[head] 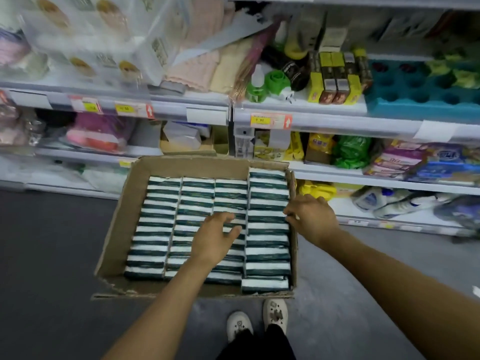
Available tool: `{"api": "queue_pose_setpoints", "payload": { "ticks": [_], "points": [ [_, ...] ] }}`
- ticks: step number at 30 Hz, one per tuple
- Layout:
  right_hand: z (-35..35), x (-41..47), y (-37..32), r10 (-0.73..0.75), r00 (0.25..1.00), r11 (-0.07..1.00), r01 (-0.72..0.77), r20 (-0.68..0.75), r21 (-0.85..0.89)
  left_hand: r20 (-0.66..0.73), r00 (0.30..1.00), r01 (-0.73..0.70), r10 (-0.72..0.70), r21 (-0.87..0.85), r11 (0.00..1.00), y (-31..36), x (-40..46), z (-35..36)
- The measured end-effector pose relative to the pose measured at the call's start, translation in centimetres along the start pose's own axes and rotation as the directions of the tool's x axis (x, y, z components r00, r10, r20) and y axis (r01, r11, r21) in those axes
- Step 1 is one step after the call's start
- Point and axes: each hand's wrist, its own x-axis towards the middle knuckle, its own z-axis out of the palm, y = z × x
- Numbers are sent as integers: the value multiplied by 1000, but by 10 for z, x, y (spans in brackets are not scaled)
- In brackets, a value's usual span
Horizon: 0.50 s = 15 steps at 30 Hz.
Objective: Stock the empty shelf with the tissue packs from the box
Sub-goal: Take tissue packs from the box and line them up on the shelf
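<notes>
Four rows of tissue packs (161, 229) fill the box (122, 219) on grey floor (52, 242).

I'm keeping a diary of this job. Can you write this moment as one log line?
stage: reaching into box | left hand: open over tissue packs | right hand: at box's right wall, grasp unclear | packs removed: none visible

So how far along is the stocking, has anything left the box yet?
Barely started. The open brown cardboard box looks full: four rows of green-and-white tissue packs with no obvious gaps. In hand: nothing lifted yet; the left hand reaches over the middle rows, the right hand is at the right-hand row by the box wall. Left: essentially every pack. The empty shelf isn't identifiable in this view.
</notes>
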Motion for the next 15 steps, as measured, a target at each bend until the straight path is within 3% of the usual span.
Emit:
{"api": "queue_pose_setpoints", "payload": {
  "ticks": [9, 15],
  "points": [
    [44, 36, 19, -66, 998, 996, 67, 18, -54, 75, 993, 101, -89, -180, 978, -12, 34, 53],
    [51, 48, 23, -128, 991, 979, 132, 35, -154, 84, 993, 93, -80, -175, 980, -9, 45, 64]
  ]
}}
